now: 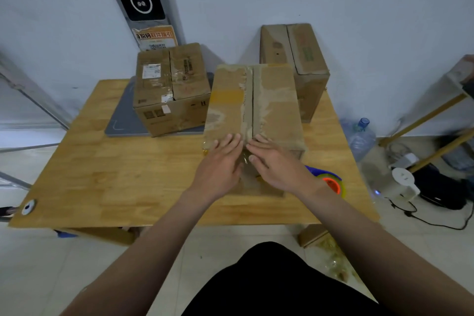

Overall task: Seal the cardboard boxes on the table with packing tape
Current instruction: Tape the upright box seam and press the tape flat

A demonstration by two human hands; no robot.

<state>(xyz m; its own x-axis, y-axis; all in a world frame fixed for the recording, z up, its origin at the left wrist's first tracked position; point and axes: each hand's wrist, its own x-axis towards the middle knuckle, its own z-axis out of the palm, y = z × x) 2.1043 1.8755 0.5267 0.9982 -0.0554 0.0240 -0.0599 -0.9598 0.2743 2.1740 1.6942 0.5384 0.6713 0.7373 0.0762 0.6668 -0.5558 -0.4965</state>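
Note:
A tall cardboard box [277, 102] stands in the middle of the wooden table [115, 174], its two top flaps meeting at a centre seam. My left hand [220, 164] lies flat with straight fingers on the near edge of the left flap. My right hand [274, 164] presses flat on the near edge beside the seam, over clear tape that runs down the box's front. A tape dispenser [331, 182] with a blue handle and an orange core lies on the table just right of my right wrist. Neither hand holds it.
A second box [169, 87] rests on a grey mat [123, 120] at the back left. A third box [305, 59] stands behind the middle one against the wall. Right of the table, a water jug [359, 136], a white kettle [405, 185] and cables sit on the floor.

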